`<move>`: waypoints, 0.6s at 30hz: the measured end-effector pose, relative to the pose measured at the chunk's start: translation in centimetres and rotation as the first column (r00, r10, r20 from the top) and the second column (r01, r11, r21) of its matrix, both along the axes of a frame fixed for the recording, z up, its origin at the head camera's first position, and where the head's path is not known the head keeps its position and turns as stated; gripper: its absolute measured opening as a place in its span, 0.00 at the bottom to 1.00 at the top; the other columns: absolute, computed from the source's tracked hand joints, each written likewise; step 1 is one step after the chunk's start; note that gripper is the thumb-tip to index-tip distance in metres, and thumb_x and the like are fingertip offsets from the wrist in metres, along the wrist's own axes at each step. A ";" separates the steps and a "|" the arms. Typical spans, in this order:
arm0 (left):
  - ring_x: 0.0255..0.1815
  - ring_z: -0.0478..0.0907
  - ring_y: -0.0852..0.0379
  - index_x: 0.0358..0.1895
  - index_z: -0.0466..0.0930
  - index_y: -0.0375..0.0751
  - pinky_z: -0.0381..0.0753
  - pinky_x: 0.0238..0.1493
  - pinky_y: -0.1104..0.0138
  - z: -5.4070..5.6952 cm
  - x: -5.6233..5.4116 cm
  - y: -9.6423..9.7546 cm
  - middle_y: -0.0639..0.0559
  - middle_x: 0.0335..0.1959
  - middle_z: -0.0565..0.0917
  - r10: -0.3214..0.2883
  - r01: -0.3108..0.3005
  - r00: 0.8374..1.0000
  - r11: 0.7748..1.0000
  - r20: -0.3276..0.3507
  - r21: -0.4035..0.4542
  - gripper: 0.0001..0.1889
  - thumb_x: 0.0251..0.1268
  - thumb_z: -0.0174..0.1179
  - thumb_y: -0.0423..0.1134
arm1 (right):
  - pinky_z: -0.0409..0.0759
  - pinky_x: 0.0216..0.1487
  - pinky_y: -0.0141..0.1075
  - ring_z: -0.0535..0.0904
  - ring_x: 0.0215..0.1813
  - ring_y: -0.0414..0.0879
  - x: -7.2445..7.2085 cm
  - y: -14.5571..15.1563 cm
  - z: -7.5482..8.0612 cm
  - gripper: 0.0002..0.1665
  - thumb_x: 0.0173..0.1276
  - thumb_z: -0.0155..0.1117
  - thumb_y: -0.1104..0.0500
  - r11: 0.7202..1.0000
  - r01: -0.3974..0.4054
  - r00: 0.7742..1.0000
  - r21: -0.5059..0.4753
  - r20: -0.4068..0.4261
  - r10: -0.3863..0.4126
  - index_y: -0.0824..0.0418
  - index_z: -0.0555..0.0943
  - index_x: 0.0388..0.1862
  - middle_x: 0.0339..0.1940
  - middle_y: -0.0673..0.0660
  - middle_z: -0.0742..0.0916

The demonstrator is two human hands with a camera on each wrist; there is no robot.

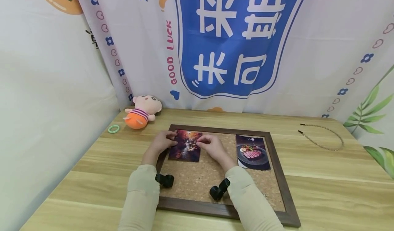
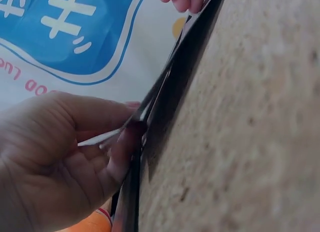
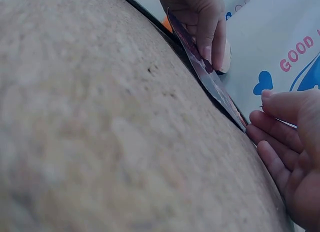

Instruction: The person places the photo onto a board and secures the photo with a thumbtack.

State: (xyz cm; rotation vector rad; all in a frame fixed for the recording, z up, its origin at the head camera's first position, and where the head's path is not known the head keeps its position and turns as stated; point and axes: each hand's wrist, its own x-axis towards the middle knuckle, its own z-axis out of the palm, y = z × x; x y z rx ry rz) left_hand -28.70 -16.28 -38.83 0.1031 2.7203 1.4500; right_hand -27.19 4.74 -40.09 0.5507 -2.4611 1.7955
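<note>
A dark picture print (image 1: 185, 147) with orange and red at its top lies over the upper left of the framed cork board (image 1: 197, 179). My left hand (image 1: 162, 143) pinches its left edge between thumb and fingers; in the left wrist view the print (image 2: 162, 75) is tilted up off the cork. At the print's right edge is my right hand (image 1: 213, 148). Its thumb and forefinger pinch a tiny pin (image 3: 261, 106), of which only a thin dark tip shows, while the other fingers lie by the print's edge. A second print, a food picture (image 1: 253, 153), lies on the board's right side.
A brown wooden frame (image 1: 284, 179) borders the board. Behind it to the left are a plush doll (image 1: 141, 111) and a green ring (image 1: 113, 129). A braided cord loop (image 1: 326, 128) lies at the right. Small shiny bits (image 1: 265, 195) rest on the cork's lower right.
</note>
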 end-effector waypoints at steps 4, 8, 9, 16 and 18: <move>0.35 0.72 0.48 0.47 0.72 0.25 0.71 0.35 0.62 0.0 0.1 0.0 0.39 0.32 0.77 0.026 -0.031 0.998 0.997 -0.055 -0.077 0.18 0.47 0.58 0.24 | 0.71 0.34 0.37 0.75 0.36 0.52 0.4 -0.1 0.5 0.08 0.55 0.61 0.67 1.000 0.003 1.000 0.005 0.016 -0.004 0.72 0.79 0.32 0.33 0.63 0.81; 0.39 0.72 0.46 0.47 0.73 0.27 0.70 0.41 0.58 0.0 0.0 0.6 0.39 0.36 0.77 -0.018 -0.011 0.992 0.974 -0.127 -0.226 0.20 0.46 0.60 0.27 | 0.71 0.32 0.35 0.76 0.34 0.46 -0.8 0.0 -1.0 0.08 0.54 0.63 0.64 1.000 0.000 1.000 0.006 0.020 0.000 0.68 0.80 0.31 0.32 0.57 0.82; 0.41 0.71 0.45 0.47 0.73 0.28 0.69 0.43 0.57 0.0 0.0 0.8 0.38 0.38 0.76 -0.048 0.003 0.988 0.957 -0.149 -0.290 0.20 0.46 0.61 0.29 | 0.71 0.32 0.34 0.76 0.33 0.45 -0.9 0.0 -1.1 0.08 0.54 0.63 0.63 1.000 -0.002 1.000 0.007 0.016 0.002 0.68 0.80 0.31 0.31 0.56 0.82; 0.58 0.53 0.37 0.58 0.65 0.34 0.52 0.54 0.48 0.2 0.7 2.2 0.34 0.60 0.60 -0.204 0.130 0.978 0.774 -0.049 -0.620 0.33 0.52 0.57 0.52 | 0.71 0.32 0.34 0.75 0.32 0.44 -0.9 0.0 -0.8 0.06 0.55 0.62 0.64 0.999 0.006 1.000 0.040 0.009 -0.006 0.66 0.81 0.30 0.30 0.54 0.82; 0.62 0.45 0.36 0.62 0.59 0.36 0.46 0.56 0.46 0.2 1.0 2.5 0.35 0.64 0.51 -0.215 0.194 0.976 0.751 0.043 -0.631 0.40 0.50 0.55 0.59 | 0.71 0.34 0.34 0.75 0.33 0.43 -1.1 -0.1 -0.7 0.06 0.55 0.62 0.64 0.998 0.013 1.000 0.055 0.016 -0.013 0.66 0.80 0.30 0.30 0.53 0.82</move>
